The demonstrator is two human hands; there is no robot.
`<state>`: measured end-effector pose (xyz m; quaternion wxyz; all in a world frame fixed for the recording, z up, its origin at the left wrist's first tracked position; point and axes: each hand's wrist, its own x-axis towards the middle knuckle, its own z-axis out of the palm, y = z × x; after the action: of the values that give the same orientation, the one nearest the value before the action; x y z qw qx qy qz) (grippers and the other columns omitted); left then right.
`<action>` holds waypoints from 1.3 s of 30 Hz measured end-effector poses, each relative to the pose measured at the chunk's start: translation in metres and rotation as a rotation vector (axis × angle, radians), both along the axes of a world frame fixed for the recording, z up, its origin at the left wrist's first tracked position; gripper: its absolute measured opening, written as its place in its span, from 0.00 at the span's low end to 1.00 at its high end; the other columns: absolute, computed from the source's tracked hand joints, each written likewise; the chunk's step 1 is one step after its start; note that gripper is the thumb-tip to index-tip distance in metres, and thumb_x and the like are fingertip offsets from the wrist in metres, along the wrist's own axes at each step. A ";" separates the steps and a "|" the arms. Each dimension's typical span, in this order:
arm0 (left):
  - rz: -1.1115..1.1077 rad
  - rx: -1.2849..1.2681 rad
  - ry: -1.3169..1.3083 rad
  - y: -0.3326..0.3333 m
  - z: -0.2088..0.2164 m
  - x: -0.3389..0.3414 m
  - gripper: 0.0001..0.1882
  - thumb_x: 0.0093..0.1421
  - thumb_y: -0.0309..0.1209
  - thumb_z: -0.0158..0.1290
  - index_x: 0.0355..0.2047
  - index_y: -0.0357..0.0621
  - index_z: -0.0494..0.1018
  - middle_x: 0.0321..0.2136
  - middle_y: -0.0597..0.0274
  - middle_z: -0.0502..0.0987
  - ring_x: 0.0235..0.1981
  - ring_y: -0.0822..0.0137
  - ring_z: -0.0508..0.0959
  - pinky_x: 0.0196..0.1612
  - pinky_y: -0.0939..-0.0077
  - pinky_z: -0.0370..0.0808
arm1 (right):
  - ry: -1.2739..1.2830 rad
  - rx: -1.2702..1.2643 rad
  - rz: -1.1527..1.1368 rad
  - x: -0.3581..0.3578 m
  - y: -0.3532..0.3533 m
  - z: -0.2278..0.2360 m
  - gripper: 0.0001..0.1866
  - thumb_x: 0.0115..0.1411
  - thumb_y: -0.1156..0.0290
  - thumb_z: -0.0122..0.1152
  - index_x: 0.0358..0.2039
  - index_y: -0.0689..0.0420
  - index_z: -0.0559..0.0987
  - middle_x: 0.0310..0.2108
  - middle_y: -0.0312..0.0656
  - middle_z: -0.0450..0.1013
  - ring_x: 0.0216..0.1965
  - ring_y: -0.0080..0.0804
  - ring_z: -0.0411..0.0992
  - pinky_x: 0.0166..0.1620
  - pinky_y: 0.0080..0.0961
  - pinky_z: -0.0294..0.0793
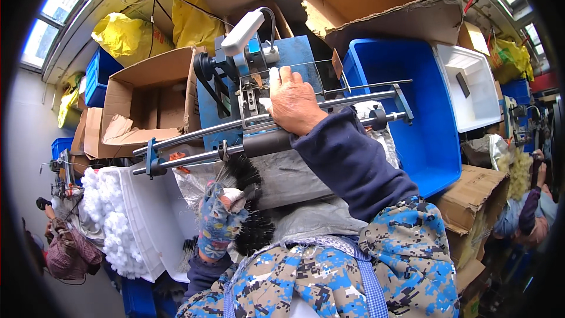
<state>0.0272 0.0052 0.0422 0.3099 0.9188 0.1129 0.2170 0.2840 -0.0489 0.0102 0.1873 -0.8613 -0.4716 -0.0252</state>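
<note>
My right hand [294, 101], with a white wrap on one finger, is closed at the metal head of a blue bench machine [294, 53]. Its curled fingers hide what they hold, if anything. Lower left, my left hand [219, 217] wears a worn, patterned cloth glove. Its fingers close on the edge of a black bristle brush [242, 179], which curves down beside the hand toward my lap. Two metal rods [194, 137] cross the machine's front, with a dark roller [268, 143] below my right hand. A thin wire [306, 63] runs over the machine.
A large blue bin [429, 123] stands right of the machine, with a white bin [471, 91] beyond. An open cardboard box [150, 97] is at left; another carton [382, 0] stands behind. White tufts fill a white tub [141, 218]. Other people sit at both far sides.
</note>
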 end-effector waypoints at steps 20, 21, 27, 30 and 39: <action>0.058 0.150 -0.025 0.006 0.018 0.009 0.12 0.50 0.23 0.56 0.37 0.39 0.73 0.27 0.55 0.76 0.26 0.59 0.76 0.33 0.72 0.72 | -0.214 -0.245 -0.053 0.069 -0.036 0.026 0.08 0.50 0.71 0.56 0.31 0.57 0.78 0.38 0.43 0.70 0.45 0.38 0.63 0.44 0.40 0.59; 0.120 -0.010 -0.014 0.005 0.017 0.007 0.10 0.51 0.23 0.55 0.36 0.38 0.73 0.28 0.55 0.75 0.27 0.61 0.76 0.33 0.72 0.73 | -0.193 -0.329 -0.035 0.072 -0.035 0.027 0.07 0.50 0.72 0.55 0.31 0.56 0.78 0.39 0.43 0.71 0.47 0.37 0.63 0.43 0.40 0.59; 0.543 -0.486 -0.308 0.018 0.013 -0.027 0.09 0.59 0.25 0.48 0.39 0.34 0.66 0.25 0.57 0.75 0.21 0.70 0.74 0.27 0.79 0.72 | -0.090 -0.289 0.207 0.041 -0.088 0.066 0.06 0.47 0.76 0.54 0.27 0.55 0.78 0.22 0.39 0.73 0.34 0.36 0.70 0.37 0.35 0.62; 0.542 -0.671 -0.328 0.030 0.021 -0.029 0.08 0.58 0.23 0.48 0.37 0.33 0.66 0.23 0.54 0.75 0.21 0.70 0.74 0.27 0.79 0.73 | 0.210 -0.105 0.422 -0.012 -0.130 0.075 0.09 0.43 0.79 0.58 0.29 0.57 0.76 0.27 0.41 0.72 0.32 0.37 0.68 0.36 0.34 0.63; -0.053 -0.489 0.026 -0.027 0.026 0.022 0.13 0.45 0.23 0.61 0.32 0.43 0.73 0.28 0.56 0.75 0.29 0.60 0.77 0.31 0.73 0.72 | 1.464 0.896 0.496 -0.079 -0.080 0.072 0.10 0.62 0.72 0.48 0.37 0.65 0.74 0.35 0.48 0.73 0.37 0.32 0.72 0.41 0.26 0.72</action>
<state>0.0492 -0.0222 0.0686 0.5273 0.8218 0.1417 0.1630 0.2053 -0.1292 0.0819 0.7604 -0.3809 -0.3526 0.3904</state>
